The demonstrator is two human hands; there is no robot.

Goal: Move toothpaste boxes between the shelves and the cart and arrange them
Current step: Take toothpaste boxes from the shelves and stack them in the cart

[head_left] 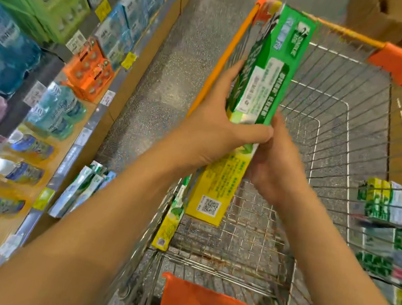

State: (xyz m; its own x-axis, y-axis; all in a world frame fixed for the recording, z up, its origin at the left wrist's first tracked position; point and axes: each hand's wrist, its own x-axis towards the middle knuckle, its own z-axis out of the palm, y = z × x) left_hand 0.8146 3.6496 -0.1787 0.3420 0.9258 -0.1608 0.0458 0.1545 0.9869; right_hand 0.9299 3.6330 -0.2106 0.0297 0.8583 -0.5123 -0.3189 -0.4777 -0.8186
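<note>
Above the cart [355, 37], we see both arms extended: left hand [214, 130] grips the green toothpaste box [269, 65]; right hand [274, 161], blurred, apparently clasps its near end.

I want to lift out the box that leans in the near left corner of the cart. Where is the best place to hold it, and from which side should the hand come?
Grip the green-and-yellow box by its upper end, pinching its two broad faces, and come from above. It stands nearly upright against the cart's left wall, so only the top end and the inner face look free.
</note>
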